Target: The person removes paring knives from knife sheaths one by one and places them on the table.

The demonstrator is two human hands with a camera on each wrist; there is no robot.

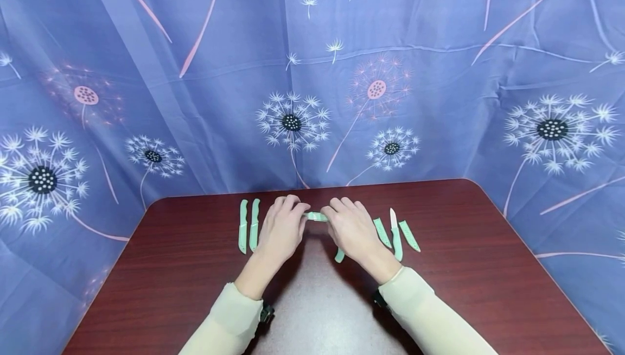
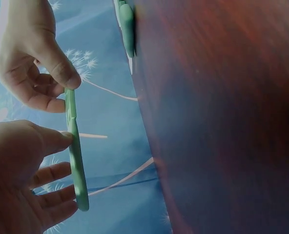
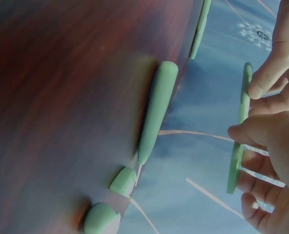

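Both hands hold a light green knife between them, its blade covered by a matching sheath. My left hand (image 1: 283,224) pinches the knife's handle (image 2: 78,168), thumb on one side and fingers on the other. The sheath (image 3: 236,168) is gripped by my right hand (image 1: 354,230) between thumb and fingers. In the head view only a short middle stretch of the knife shows between the fingertips; the hands cover the rest. Beneath the right hand, a green handle end (image 1: 339,255) sticks out on the table, the rest hidden.
Two sheathed green knives, an outer one (image 1: 243,227) and an inner one (image 1: 255,222), lie left of the hands. To the right, a bare white-bladed knife (image 1: 397,242) lies between one loose sheath (image 1: 382,233) and another sheath (image 1: 409,236). A patterned blue curtain (image 1: 322,83) hangs behind the table (image 1: 171,268).
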